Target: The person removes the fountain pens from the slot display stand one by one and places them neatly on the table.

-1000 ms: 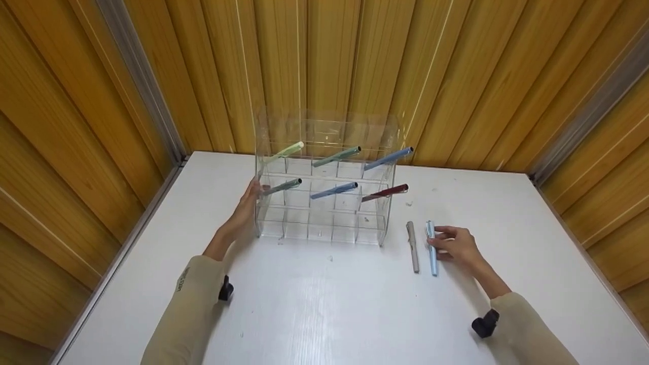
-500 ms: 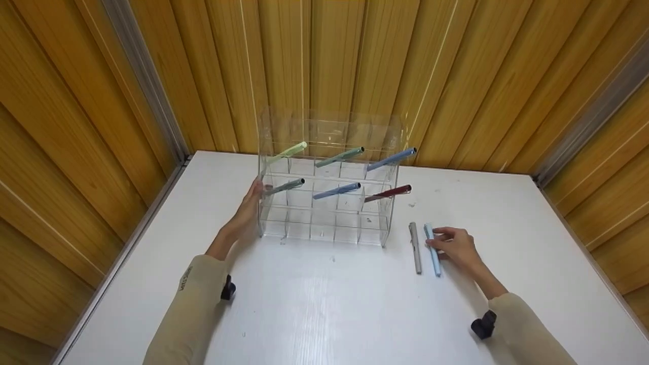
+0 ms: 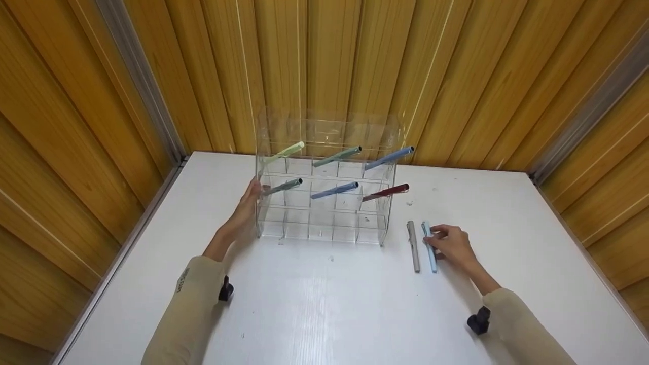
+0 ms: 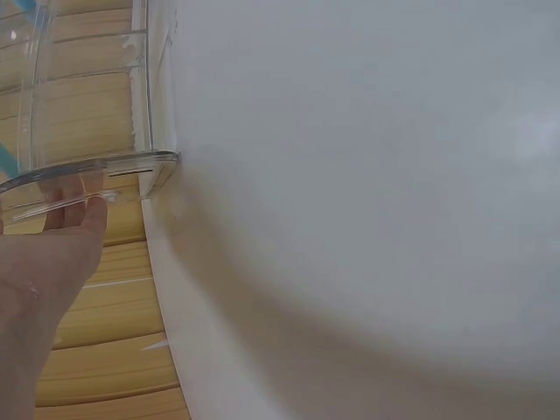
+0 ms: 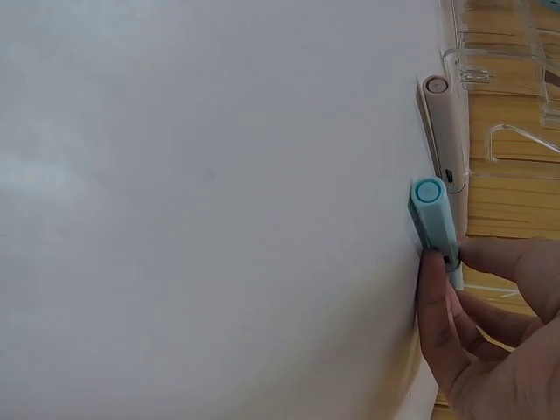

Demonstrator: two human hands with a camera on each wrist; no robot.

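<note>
A clear, tiered pen rack (image 3: 320, 232) stands toward the back of the table, with several capped pens slanting out of its compartments. My left hand (image 3: 242, 209) grips the rack's left side panel; in the left wrist view its fingers (image 4: 94, 214) are at the clear edge. Right of the rack, a light blue pen (image 3: 432, 261) lies on the table beside a grey pen (image 3: 413, 248), roughly parallel, with a narrow gap between them. My right hand (image 3: 453, 244) pinches the light blue pen between thumb and fingers; the right wrist view shows its round end (image 5: 429, 190) pointing toward the camera.
In the rack's upper row sit a pale green pen (image 3: 288, 151), a green pen (image 3: 338, 156) and a blue pen (image 3: 390, 157). A lower row holds a dark green pen (image 3: 284, 186), another blue pen (image 3: 335, 190) and a dark red pen (image 3: 386, 192). Wood-patterned walls (image 3: 329, 61) enclose the white table (image 3: 304, 304).
My right hand has shifted slightly left with the light blue pen, bringing it closer to the grey one and changing its angle a little. The left hand and rack stay put.
</note>
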